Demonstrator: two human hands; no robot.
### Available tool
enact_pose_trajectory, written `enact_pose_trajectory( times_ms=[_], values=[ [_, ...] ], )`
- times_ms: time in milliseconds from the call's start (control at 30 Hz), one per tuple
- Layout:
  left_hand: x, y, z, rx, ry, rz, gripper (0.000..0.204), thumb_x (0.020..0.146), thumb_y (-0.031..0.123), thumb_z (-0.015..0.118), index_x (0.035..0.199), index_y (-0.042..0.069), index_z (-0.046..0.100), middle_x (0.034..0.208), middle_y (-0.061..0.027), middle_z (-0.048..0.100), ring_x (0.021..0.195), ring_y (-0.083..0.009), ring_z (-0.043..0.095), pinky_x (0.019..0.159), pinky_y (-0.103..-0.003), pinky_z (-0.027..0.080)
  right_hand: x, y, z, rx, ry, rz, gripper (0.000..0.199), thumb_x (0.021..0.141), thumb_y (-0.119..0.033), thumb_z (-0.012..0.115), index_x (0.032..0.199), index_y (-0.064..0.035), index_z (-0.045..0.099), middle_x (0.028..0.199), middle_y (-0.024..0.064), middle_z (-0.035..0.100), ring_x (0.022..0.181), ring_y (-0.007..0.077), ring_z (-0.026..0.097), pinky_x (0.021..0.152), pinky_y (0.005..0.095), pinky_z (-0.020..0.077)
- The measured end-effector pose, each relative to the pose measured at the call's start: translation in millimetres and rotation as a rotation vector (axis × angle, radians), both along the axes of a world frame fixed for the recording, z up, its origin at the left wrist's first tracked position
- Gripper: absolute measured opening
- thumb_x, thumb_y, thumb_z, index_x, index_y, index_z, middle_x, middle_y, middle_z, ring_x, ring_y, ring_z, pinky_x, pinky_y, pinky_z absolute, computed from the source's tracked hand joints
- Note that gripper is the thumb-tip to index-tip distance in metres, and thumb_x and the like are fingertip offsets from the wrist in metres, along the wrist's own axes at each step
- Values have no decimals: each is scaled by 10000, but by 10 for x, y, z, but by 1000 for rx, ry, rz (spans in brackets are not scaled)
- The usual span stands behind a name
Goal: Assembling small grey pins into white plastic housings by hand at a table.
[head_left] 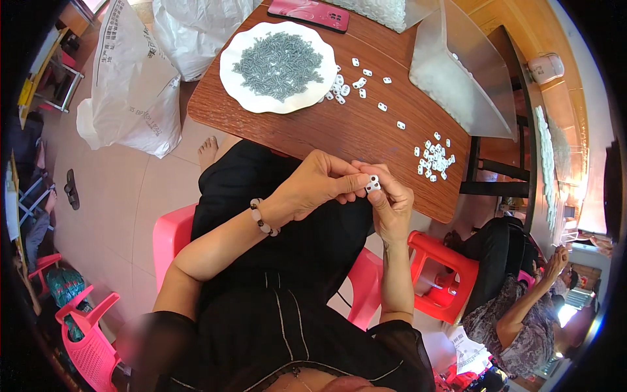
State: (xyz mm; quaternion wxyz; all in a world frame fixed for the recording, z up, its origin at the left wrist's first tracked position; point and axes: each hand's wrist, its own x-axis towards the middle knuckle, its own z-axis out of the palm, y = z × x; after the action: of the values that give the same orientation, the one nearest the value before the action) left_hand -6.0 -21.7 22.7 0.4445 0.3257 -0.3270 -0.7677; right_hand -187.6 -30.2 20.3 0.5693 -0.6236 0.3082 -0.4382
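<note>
Left grip (317, 185) and right grip (394, 202) pinch white piece (373, 183), long axis unclear.

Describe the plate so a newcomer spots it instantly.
Start at the brown table. At its left end, just nearer than the pink phone, sits a white plate with a wavy rim. Unlike the small white pieces scattered beside it, it is large and round, heaped with what look like grey screws.

I see a bare left forearm (225, 235) slanting in from eight o'clock, a bare right forearm (397, 281) from six, left hand (313, 186) and right hand (393, 206) meeting, both pinching.
</note>
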Motion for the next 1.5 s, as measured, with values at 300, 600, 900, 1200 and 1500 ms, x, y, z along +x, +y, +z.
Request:
enact_pose_trajectory(
  times_ms=[300,600,900,1200,1500],
  values=[
    [-16,55,-47,-41,14,43,214,852,224,716,812,14,713,701,-14,642,611,-52,537,550,-193,425,86,83,-68,2,-47,-116,390,875,-256,669,1114,51,641,1110,153,641,935,162,574,838,283,465],
    [-49,72,-38,-46,-51,85,185,844,195,721,805,14,729,632,-4,602,584,-43,508,518,-184,394,148,129,-84,-64,-22,-183,353,876,-214,667,1102,57,646,1075,141,650,887,145,579,787,255,482],
    [-139,27,-107,-38,-102,90,225,879,220,686,880,-3,720,716,-25,652,630,-49,549,572,-186,432,87,55,-185,-1,-39,-217,296,905,-170,636,1086,65,647,1058,134,645,884,137,570,785,258,472],
    [-70,-33,-108,15,19,55,238,921,229,629,964,4,692,814,-25,666,679,-48,565,637,-181,463,80,-15,-176,102,-182,-84,440,924,-248,610,1215,78,559,1187,201,601,1098,227,571,955,323,434],
    [-24,-53,-196,53,42,40,246,927,254,619,950,20,692,801,-4,655,674,-42,557,638,-184,456,129,-28,-114,126,-134,-70,461,916,-256,622,1228,77,552,1190,187,600,1094,218,570,963,323,434]
  ],
)
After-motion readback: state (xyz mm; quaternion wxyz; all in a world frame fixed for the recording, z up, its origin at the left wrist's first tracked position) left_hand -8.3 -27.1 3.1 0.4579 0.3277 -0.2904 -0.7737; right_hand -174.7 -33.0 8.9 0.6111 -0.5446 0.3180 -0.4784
